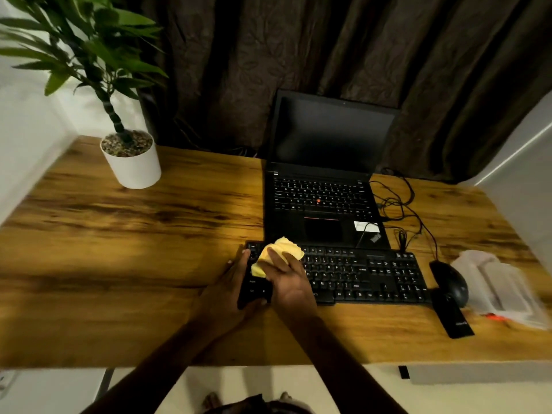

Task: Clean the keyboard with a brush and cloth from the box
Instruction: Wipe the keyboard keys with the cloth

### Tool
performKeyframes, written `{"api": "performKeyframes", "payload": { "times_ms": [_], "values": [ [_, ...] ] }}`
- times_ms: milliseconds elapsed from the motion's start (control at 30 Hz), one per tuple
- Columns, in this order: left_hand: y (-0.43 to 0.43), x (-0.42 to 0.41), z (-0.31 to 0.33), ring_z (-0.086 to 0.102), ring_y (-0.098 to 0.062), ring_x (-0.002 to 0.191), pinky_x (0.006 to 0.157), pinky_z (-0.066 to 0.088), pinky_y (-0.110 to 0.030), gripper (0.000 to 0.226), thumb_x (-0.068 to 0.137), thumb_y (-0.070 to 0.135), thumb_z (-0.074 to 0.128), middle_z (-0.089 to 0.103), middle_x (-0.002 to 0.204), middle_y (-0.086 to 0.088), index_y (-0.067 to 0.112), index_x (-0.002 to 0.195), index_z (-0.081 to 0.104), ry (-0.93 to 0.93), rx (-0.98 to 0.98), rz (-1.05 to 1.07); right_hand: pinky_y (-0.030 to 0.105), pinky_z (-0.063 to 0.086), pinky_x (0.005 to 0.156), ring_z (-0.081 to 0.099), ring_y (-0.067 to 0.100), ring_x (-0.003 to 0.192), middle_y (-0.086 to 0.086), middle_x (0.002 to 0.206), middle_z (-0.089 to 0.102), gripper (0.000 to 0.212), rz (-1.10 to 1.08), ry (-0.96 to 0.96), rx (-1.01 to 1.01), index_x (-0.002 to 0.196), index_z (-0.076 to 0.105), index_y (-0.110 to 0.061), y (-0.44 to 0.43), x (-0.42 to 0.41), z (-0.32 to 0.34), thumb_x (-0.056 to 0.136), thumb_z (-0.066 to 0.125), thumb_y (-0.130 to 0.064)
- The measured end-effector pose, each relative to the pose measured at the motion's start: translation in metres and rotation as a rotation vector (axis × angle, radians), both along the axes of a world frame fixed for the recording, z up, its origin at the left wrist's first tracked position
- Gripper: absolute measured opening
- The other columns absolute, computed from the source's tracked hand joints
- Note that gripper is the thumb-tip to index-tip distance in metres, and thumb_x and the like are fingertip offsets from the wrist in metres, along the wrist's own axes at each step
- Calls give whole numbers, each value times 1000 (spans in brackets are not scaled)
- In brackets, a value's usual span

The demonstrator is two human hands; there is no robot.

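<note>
left hand (231, 283): I'm gripping the left end of the keyboard (367, 276), with my thumb on its near edge and my fingers (245, 256) reaching along its left side.
right hand (288, 283): I'm grasping the bunched yellow cloth (286, 248) between thumb and fingers and pressing it down on the keys.
cloth: sitting on the keyboard's upper-left keys, just in front of the open laptop (322, 201).
keyboard: lying flat on the wooden surface (119, 249), right at the laptop's front edge; can't tell if they're touching.
box (504, 289): translucent, sitting at the right end of the surface; blurred, contents unreadable.
mouse (449, 282): black, sitting between keyboard and box.
black flat item (454, 319): lying just in front of the mouse; can't tell what it is.
potted plant (131, 165): standing in a white pot at the far left of the surface.
</note>
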State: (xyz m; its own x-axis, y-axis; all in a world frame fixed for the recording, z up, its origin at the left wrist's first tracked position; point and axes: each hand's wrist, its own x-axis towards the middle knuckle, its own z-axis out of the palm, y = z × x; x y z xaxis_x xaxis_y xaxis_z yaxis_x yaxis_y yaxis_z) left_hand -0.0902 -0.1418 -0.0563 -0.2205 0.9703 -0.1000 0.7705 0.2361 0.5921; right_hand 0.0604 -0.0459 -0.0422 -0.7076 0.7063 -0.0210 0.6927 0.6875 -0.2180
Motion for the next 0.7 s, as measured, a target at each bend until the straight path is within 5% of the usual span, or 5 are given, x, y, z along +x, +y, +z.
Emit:
{"api": "performKeyframes", "payload": {
  "times_ms": [100,200,400,533,700],
  "values": [
    [0,-1,-1,-7,-4,140,116,24,-49,106,77,83,37,-12,155,21,35,154,-16,8,-13,-11,41,28,117,28,33,140,-2,160,35,72,17,36,-43,139,57,-28,3,4,10,80,18,-38],
    [-1,-1,-1,-4,-6,145,116,25,-50,104,79,82,40,-12,155,24,39,152,-20,24,-8,-2,35,49,103,39,24,121,-2,142,57,55,44,81,21,118,72,-33,4,16,10,79,32,-34],
    [-3,-1,-7,4,-12,150,115,29,-53,101,79,81,42,-5,161,22,44,151,-19,20,61,16,-6,4,99,22,4,128,-4,159,30,44,-125,166,82,137,57,-34,16,73,-2,101,33,-33],
    [-3,0,-7,1,-11,148,115,29,-54,102,81,79,45,-5,161,20,44,151,-19,15,73,9,35,36,109,37,32,131,-2,153,43,37,-368,107,9,130,64,-37,27,106,3,94,59,-41],
    [-2,1,-6,0,-9,147,114,31,-56,102,79,79,44,-6,159,22,43,151,-19,20,61,16,52,48,100,47,42,123,10,142,56,46,-515,122,71,126,69,-24,20,122,3,81,77,-13]
  ]
}}
